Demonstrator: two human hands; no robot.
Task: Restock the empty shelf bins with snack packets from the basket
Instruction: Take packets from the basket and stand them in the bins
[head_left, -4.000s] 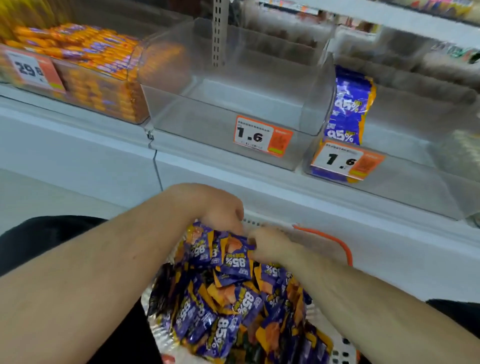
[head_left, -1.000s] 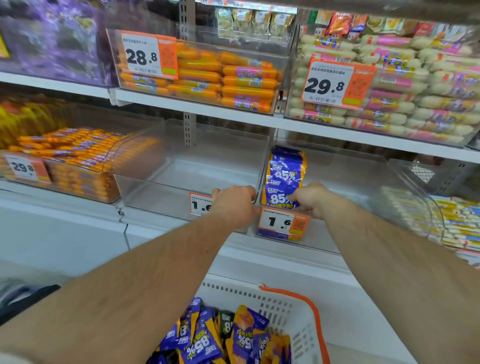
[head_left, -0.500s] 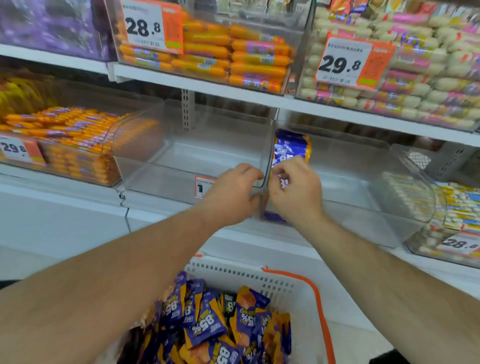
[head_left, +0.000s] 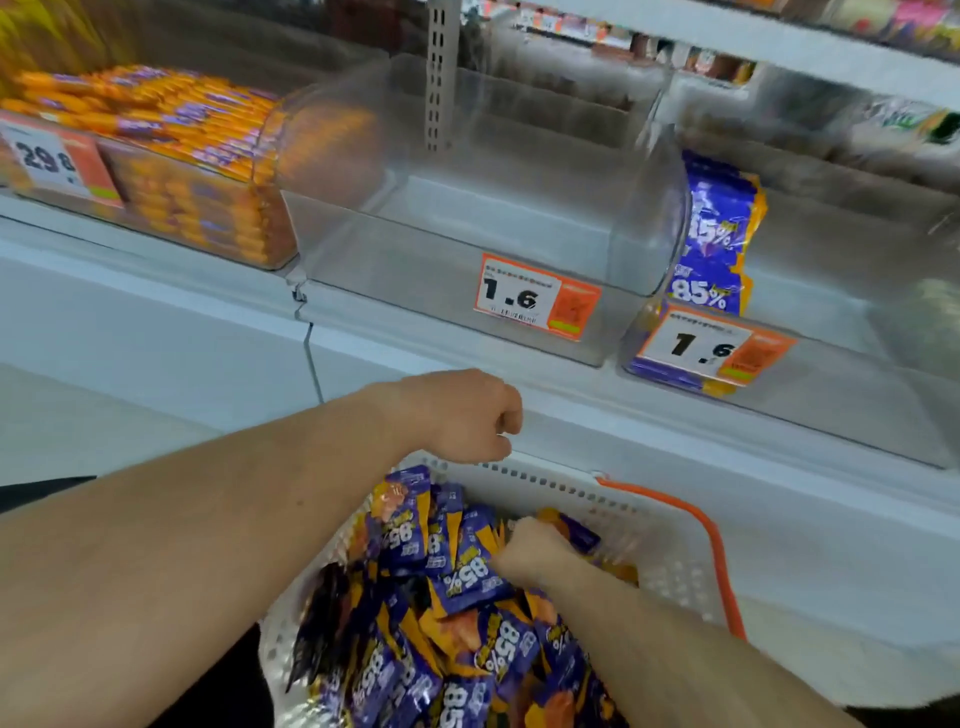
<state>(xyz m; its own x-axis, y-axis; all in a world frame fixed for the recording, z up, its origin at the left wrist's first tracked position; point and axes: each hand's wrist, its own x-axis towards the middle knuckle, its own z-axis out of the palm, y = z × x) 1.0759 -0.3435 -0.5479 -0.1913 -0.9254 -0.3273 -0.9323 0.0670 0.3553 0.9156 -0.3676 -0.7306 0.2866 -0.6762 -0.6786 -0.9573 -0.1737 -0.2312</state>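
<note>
The job is only just getting going, judging by how things are lying. One clear bin (head_left: 467, 249), up above the left hand, is holding nothing at all. The next bin (head_left: 831, 374), up and to the right of both hands, is holding just a small stack of purple snack packets (head_left: 711, 249) standing against its left wall, with lots of room beside them. So both bins are waiting for many more packets.

The white basket (head_left: 613, 499) with the orange handle (head_left: 717, 551) is sitting low, right under the hands, and it is piled high with purple and orange packets (head_left: 467, 582) marked 85%.

The right hand (head_left: 535, 553) is reaching down into the pile near the far side of the basket. Its fingers are curling round a packet, though how many it is holding is hard to tell, because the hand is blurry and partly buried.

The left hand (head_left: 462, 415) is hanging just above the near-left rim of the basket. Its fingers are curled into a loose fist, and nothing is showing inside it.

Far to the left of both hands, another bin (head_left: 171, 218) is sitting full of orange sausage sticks (head_left: 156, 114), so that one is needing no help. It looks like the person is grabbing more packets to lift up to the bins
</note>
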